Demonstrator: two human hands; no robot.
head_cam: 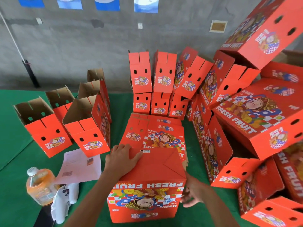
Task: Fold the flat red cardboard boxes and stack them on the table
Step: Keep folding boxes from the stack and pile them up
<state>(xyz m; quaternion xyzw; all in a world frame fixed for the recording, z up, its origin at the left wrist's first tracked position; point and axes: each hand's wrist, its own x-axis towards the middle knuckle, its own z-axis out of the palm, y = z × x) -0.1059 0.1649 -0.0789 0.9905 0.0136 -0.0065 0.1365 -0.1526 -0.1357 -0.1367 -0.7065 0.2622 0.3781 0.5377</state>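
Already upright on the green cloth-covered table (14,161): red printed cardboard box (147,181). Left hand (122,158) spread flat, pressing its folded flaps; right hand (191,196) loosely open against its side. Risk: flaps springing open once pressure lifts; leaning stacked boxes (246,112) toppling nearby.

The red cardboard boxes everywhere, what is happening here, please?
A person is folding flat red cardboard boxes into shape on a green-covered table. The left hand presses flat on the closed flaps of the red printed box being folded, while the right hand is at its right side. A pile of unfolded flat boxes lies just behind. Finished boxes are stacked at the back and right.
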